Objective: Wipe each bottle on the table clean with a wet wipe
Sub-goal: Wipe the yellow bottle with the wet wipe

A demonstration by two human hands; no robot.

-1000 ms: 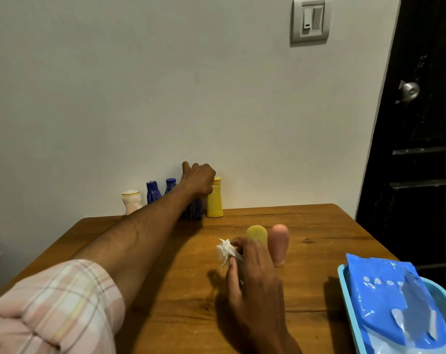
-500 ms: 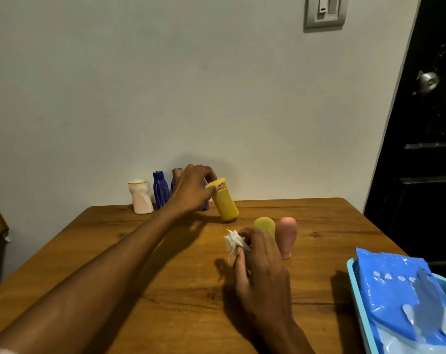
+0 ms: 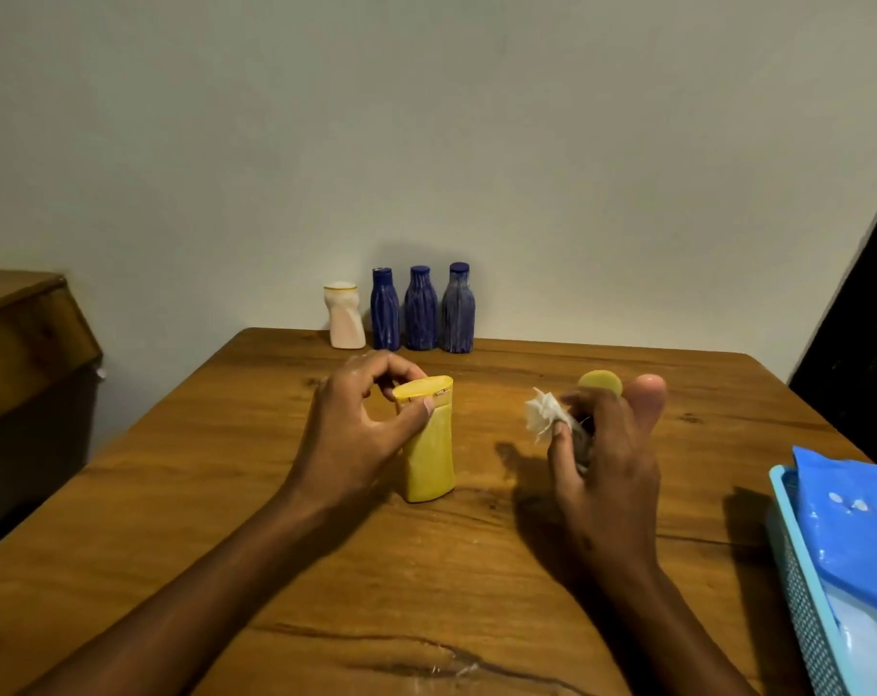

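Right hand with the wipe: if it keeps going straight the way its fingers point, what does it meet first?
Probably the yellow-capped bottle just beyond the right hand; the pink bottle stands beside it. Depth is unclear.

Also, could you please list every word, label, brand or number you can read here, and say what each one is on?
No text can be read anywhere in this view.
Yellow bottle, in the left hand: no label shows.
Three blue bottles and white bottle: only streaks, no print.
Blue wipes pack in the basket: white dots, no legible words.
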